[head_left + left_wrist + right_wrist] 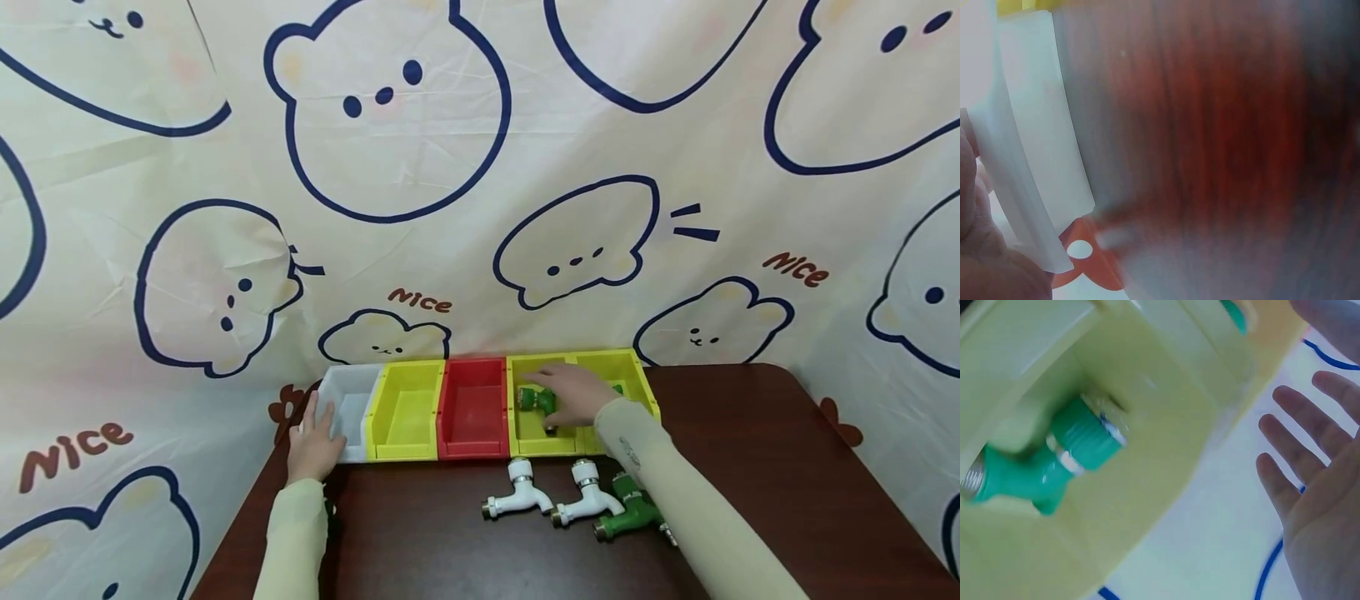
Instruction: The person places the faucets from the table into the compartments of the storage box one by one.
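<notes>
My right hand [573, 396] is over a yellow bin [633, 360] on the right of the row. In the right wrist view its fingers [1300, 434] are spread and apart from the tap. A green tap [1041, 469] with a threaded metal end lies inside that bin, partly covered by the hand in the head view. Past the divider, part of another green thing [618, 389] shows. My left hand [315, 446] rests at the white bin [352, 408] at the row's left end, fingers extended along its side. In the left wrist view, the white wall [1041, 125] hides some of its fingers.
Two white taps, one on the left [517, 492] and one beside it [587, 496], lie in front of the bins. A green tap [630, 510] lies partly under my right forearm. Yellow [407, 408] and red [474, 408] bins stand mid-row. Behind hangs a printed cloth [450, 267].
</notes>
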Motion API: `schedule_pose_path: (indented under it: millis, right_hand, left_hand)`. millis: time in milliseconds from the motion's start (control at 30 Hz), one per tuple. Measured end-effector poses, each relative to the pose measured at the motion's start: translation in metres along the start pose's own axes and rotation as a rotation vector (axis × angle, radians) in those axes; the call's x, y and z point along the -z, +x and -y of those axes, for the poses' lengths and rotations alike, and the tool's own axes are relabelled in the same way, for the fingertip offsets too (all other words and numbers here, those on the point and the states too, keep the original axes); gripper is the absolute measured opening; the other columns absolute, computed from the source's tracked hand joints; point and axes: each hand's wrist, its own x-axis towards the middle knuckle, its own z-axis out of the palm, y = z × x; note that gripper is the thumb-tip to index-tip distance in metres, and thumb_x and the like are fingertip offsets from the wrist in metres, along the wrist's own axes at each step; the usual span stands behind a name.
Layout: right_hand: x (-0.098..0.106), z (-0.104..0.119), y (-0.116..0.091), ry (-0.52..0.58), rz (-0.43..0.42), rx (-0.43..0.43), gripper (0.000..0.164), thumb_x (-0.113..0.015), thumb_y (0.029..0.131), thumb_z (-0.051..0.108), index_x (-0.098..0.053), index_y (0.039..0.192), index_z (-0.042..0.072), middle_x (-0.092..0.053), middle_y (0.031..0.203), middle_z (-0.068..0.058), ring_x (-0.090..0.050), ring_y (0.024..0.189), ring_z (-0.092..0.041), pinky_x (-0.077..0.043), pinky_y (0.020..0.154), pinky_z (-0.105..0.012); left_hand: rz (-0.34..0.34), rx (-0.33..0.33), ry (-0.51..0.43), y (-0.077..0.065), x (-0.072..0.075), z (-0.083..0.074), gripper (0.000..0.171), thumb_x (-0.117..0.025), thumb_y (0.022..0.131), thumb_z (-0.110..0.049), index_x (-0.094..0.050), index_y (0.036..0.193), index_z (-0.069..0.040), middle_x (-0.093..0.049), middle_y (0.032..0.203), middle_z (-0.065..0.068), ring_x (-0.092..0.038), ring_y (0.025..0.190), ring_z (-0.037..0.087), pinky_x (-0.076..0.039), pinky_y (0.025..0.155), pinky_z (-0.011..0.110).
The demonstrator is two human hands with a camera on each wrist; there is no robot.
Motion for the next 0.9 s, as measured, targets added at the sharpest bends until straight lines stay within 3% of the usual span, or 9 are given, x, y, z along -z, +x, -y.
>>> schedule_pose_path:
  millis: [200, 500, 733, 900]
  right_hand:
    - [0.017, 0.0, -0.04, -0.047, -0.06, 0.045, 0.08, -0.085, 0.086, 0.035, -0.048, 0.156, 0.024, -0.059, 0.148, -0.008, -0.058, 0.132, -0.033, -0.047, 0.11, -0.054]
    - [0.002, -0.001, -0.104, -0.083, -0.095, 0.114, 0.073, -0.085, 0.085, 0.036, -0.056, 0.151, 0.02, -0.064, 0.14, -0.006, -0.063, 0.124, -0.031, -0.053, 0.101, -0.052]
    - [-0.016, -0.006, -0.14, -0.005, -0.111, 0.068, 0.065, -0.085, 0.085, 0.033, -0.062, 0.144, 0.018, -0.067, 0.129, -0.002, -0.067, 0.107, -0.02, -0.058, 0.084, -0.042]
    - [-0.024, -0.009, -0.158, 0.038, -0.08, 0.013, 0.061, -0.085, 0.084, 0.034, -0.066, 0.14, 0.018, -0.067, 0.12, 0.002, -0.063, 0.09, -0.009, -0.055, 0.071, -0.031]
  left_hand:
    - [0.005, -0.012, 0.011, 0.001, 0.003, -0.003, 0.075, -0.053, 0.098, -0.017, -0.019, 0.162, 0.002, 0.01, 0.174, 0.017, -0.028, 0.122, 0.055, -0.038, 0.104, 0.068]
    - [-0.006, 0.003, 0.005, 0.002, -0.001, 0.001, 0.075, -0.053, 0.098, -0.017, -0.02, 0.163, 0.001, 0.01, 0.174, 0.015, -0.029, 0.121, 0.054, -0.039, 0.103, 0.068]
    - [-0.015, 0.003, 0.008, 0.004, -0.002, 0.003, 0.075, -0.054, 0.098, -0.017, -0.02, 0.162, 0.001, 0.009, 0.174, 0.016, -0.029, 0.121, 0.055, -0.04, 0.102, 0.069]
    - [-0.011, 0.005, 0.006, 0.005, -0.003, 0.004, 0.075, -0.054, 0.098, -0.017, -0.02, 0.162, 0.001, 0.009, 0.174, 0.015, -0.029, 0.123, 0.056, -0.039, 0.103, 0.07]
